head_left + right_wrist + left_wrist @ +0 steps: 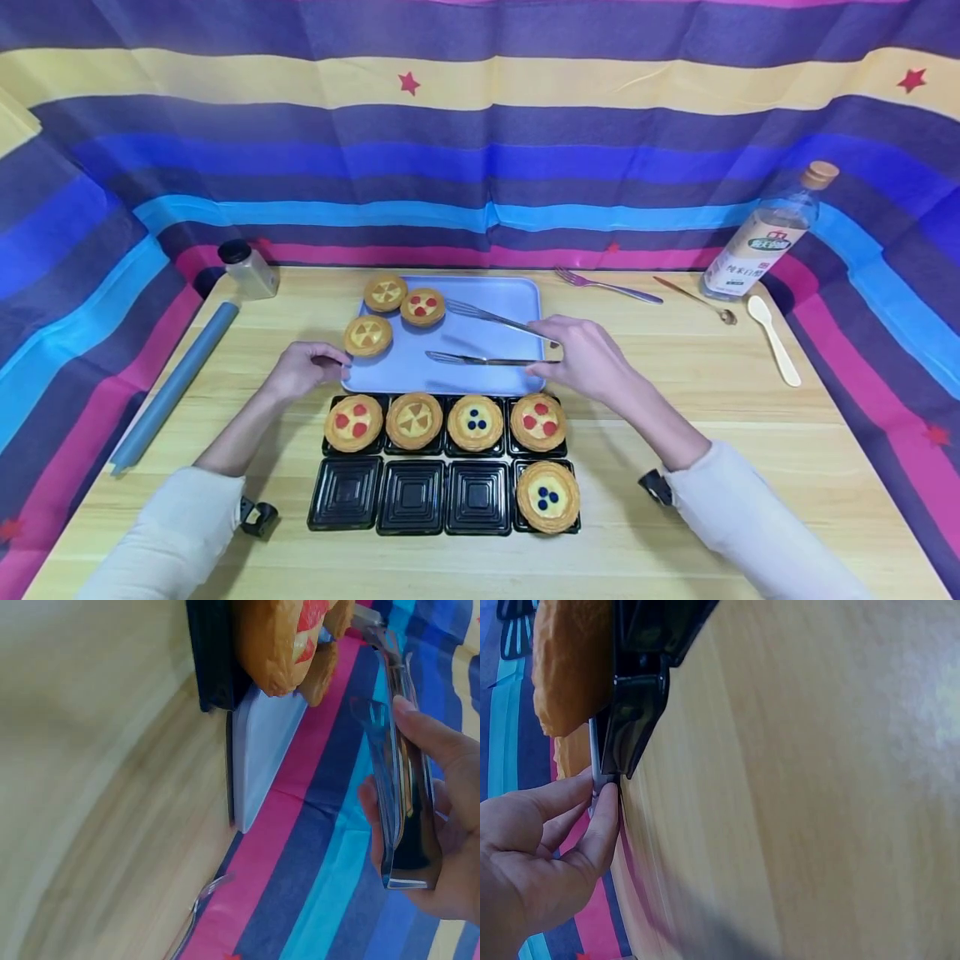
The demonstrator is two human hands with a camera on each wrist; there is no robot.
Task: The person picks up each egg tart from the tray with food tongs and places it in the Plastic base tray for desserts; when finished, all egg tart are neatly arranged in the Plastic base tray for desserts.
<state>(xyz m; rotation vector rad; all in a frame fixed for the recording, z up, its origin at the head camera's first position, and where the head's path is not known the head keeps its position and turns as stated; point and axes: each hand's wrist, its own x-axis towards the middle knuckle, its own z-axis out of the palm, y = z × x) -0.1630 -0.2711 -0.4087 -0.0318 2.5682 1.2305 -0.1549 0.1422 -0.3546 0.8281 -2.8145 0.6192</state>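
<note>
In the head view, my left hand (pixel 298 371) pinches the near left corner of the blue-grey tray (pixel 450 382) between thumb and fingers. Metal tongs (pixel 501 319) are gripped in my right hand (pixel 588 354), their arms spread apart above the tray, with nothing between the tips. Three tarts stand at the tray's left side: a red-topped tart (pixel 423 307) and two with tan wedges, one wedge-topped tart (pixel 368 336) nearest my left hand. The right wrist view shows thumb and fingers around the tongs (pixel 411 802).
Two rows of black square boxes (pixel 412 497) lie before the tray; several hold tarts, such as a blueberry tart (pixel 548 497). A grey rolling pin (pixel 176 387) and jar (pixel 249 271) are left. A fork (pixel 609 287), thin spoon (pixel 693 300), white spoon (pixel 774 340) and bottle (pixel 761 237) are right.
</note>
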